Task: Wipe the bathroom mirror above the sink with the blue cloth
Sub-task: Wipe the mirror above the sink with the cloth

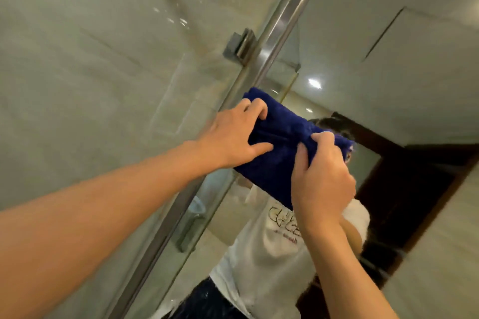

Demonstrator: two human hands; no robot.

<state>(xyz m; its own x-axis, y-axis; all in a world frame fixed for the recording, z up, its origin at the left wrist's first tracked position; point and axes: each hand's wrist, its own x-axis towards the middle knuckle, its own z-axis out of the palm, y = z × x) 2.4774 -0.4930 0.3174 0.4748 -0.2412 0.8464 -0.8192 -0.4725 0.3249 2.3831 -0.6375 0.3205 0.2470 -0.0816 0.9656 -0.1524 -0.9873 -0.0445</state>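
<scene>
The blue cloth, folded thick, is held up against the mirror near its left edge. My left hand grips the cloth's left end, fingers curled over its upper edge and thumb spread below. My right hand pinches the cloth's right side between thumb and fingers. The mirror reflects a person in a white printed shirt and a dark doorway; the cloth hides part of that reflection.
A metal frame strip runs diagonally along the mirror's left edge. A glass shower panel with a metal hinge and water spots fills the left. Tiled wall lies behind the glass.
</scene>
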